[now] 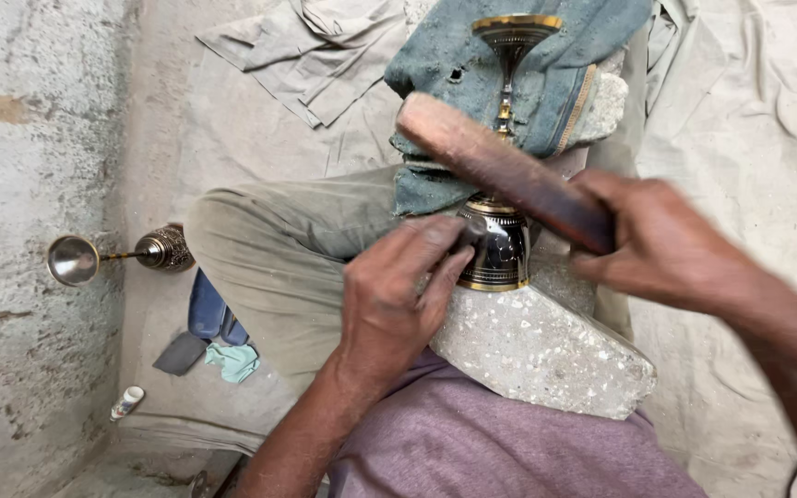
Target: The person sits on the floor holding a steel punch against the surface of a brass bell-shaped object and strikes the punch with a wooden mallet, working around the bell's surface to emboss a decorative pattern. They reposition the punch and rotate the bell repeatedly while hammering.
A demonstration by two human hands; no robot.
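A dark, gold-trimmed metal goblet [500,242] lies on its side across a grey stone slab [546,355] and a blue denim cloth [546,65], its round foot pointing away from me. My left hand [398,295] presses against the goblet's bowl, fingers closed as if pinching something small that I cannot see. My right hand [661,242] grips the handle of a wooden mallet [495,166], whose blurred head hangs over the goblet's stem. The stone rests on my lap, on purple cloth.
A second goblet [117,253] lies on its side by the rough wall at left. Near it on the floor are a dark flat piece [180,353], a teal rag [232,361] and a small white tube [127,402]. Beige cloth [749,138] covers the floor.
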